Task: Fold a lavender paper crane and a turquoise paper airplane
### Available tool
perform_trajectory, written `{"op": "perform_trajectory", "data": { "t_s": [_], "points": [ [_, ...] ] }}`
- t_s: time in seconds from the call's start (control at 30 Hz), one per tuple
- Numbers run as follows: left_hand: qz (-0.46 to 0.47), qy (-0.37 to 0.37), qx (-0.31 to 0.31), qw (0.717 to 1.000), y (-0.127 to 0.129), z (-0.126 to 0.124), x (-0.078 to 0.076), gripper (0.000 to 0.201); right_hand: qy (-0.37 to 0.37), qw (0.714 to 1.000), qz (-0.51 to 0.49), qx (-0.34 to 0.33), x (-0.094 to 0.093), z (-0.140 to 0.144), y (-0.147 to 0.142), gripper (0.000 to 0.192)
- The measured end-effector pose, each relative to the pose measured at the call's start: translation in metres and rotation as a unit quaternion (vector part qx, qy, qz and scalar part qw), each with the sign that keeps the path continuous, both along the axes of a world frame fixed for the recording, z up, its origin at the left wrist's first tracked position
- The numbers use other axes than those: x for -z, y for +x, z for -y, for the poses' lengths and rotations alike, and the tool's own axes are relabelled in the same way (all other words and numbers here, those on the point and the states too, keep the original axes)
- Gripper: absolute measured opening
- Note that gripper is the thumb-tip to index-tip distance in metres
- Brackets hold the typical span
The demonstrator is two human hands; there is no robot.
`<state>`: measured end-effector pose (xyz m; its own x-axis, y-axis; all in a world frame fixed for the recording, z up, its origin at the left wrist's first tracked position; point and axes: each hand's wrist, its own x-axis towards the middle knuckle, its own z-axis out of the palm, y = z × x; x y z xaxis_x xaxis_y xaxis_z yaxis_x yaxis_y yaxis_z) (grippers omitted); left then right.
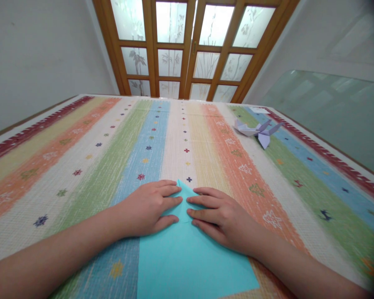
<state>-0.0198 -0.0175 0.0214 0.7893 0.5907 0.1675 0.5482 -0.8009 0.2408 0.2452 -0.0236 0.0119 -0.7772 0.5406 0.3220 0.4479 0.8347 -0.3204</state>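
A turquoise sheet of paper (187,257) lies on the striped cloth in front of me, its far end folded to a point. My left hand (154,207) rests flat on the left side of that folded part, fingers stretched toward the middle. From the other side my right hand (222,216) lies on the paper with its fingers extended and slightly apart. The fingertips of both hands face each other across a narrow gap. Parts of the folded edges are hidden under the hands.
Folded lilac paper birds (263,133) sit at the far right of the striped tablecloth (112,166). A small white paper piece (258,110) lies behind them. Beyond the table stands a wooden door with frosted panes (187,45); walls flank both sides.
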Motion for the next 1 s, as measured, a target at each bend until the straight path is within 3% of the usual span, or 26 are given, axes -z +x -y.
{"op": "perform_trajectory", "data": {
  "t_s": [0.53, 1.0],
  "points": [
    [-0.004, -0.022, 0.018, 1.0, -0.004, -0.008, 0.0, 0.037, -0.006, 1.0, -0.001, -0.005, -0.003, 0.0, -0.002, 0.023],
    [0.054, 0.027, 0.042, 0.997, -0.002, -0.017, 0.008, 0.027, -0.012, 1.0, -0.002, -0.02, -0.006, -0.002, -0.001, 0.022]
  ]
}}
